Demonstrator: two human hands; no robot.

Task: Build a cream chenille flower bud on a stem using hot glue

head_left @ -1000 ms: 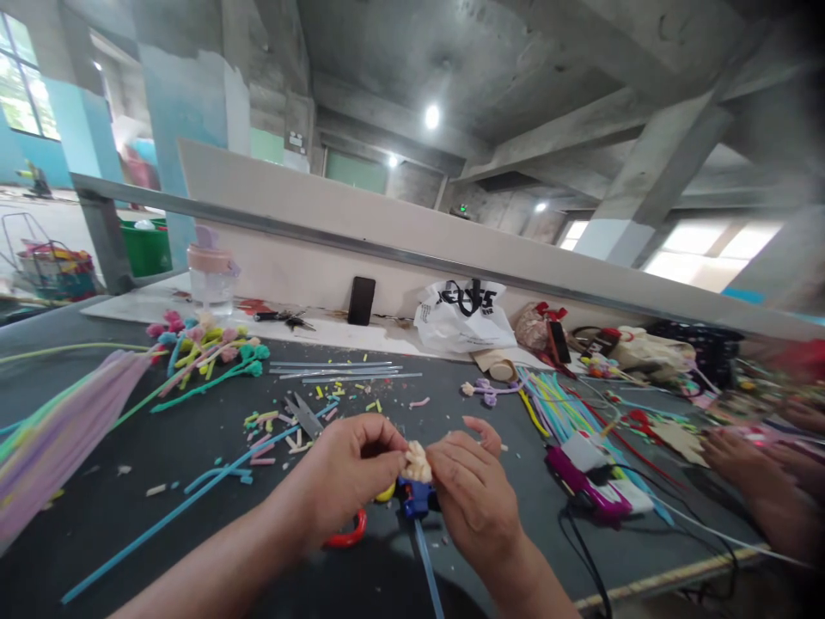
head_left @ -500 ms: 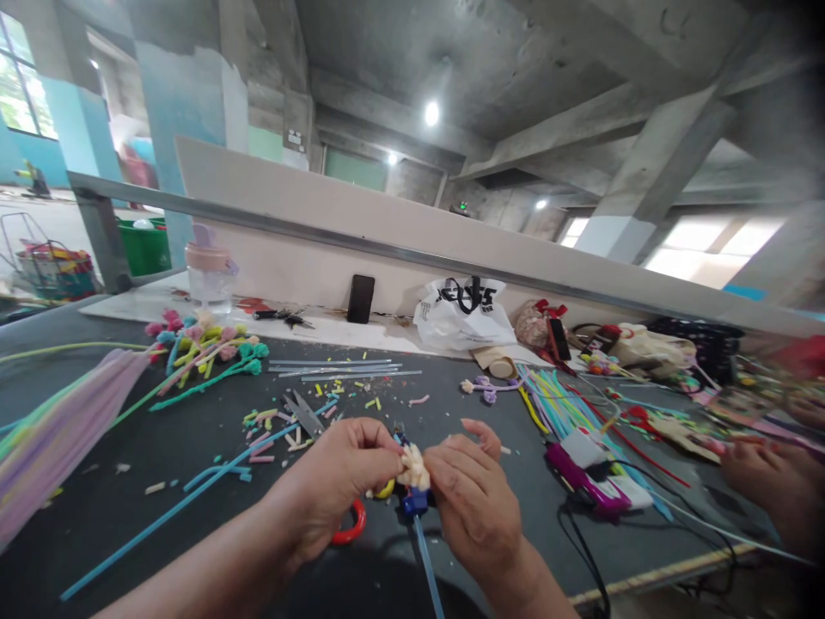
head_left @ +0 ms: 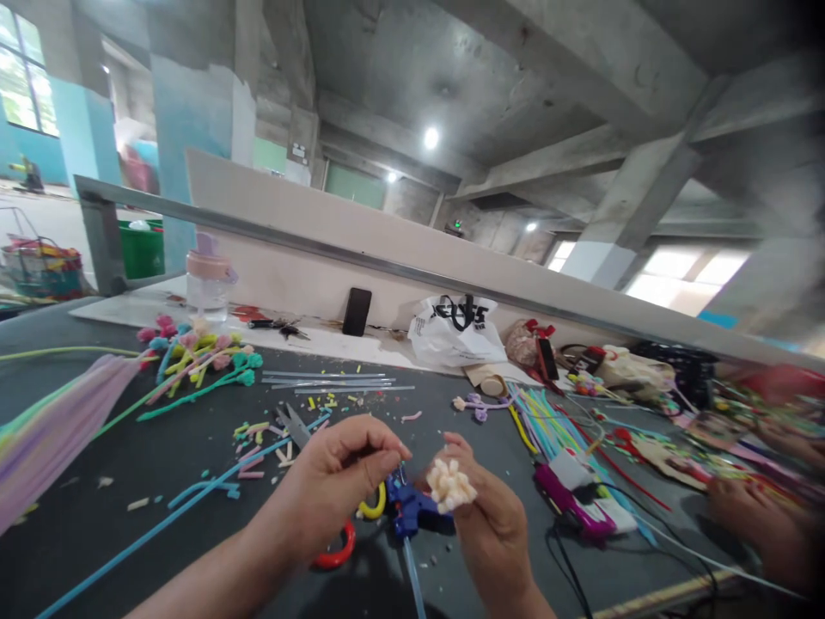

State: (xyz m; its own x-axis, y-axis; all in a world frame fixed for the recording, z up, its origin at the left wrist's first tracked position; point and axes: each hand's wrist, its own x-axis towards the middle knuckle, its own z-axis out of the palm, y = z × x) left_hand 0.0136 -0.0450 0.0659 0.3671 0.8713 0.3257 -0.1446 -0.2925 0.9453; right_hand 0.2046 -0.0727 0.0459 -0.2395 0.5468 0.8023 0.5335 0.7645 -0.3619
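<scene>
My right hand [head_left: 493, 516] holds a cream flower head [head_left: 451, 487], made of short fuzzy pipe-cleaner pieces, facing up. My left hand [head_left: 348, 481] is closed in a pinch just left of it; whatever lies between thumb and finger is too small to make out. Between the hands, on the dark table, rests a blue glue gun [head_left: 406, 509] with a clear glue stick [head_left: 414, 576] coming out of its rear. Scissors [head_left: 295, 425] lie partly under my left hand, their red and yellow handles showing below it.
Pipe-cleaner flowers [head_left: 245, 368] and a pastel bundle [head_left: 83, 404] lie left, clear glue sticks [head_left: 335, 381] behind. To the right are a purple power strip [head_left: 573, 507] with cables and coloured pipe cleaners [head_left: 547, 417]. Another person's hand [head_left: 741, 507] is at far right.
My right hand has moved right and down, carrying the cream flower head away from my left hand and the glue gun. More of the glue gun shows now. The view has shifted slightly.
</scene>
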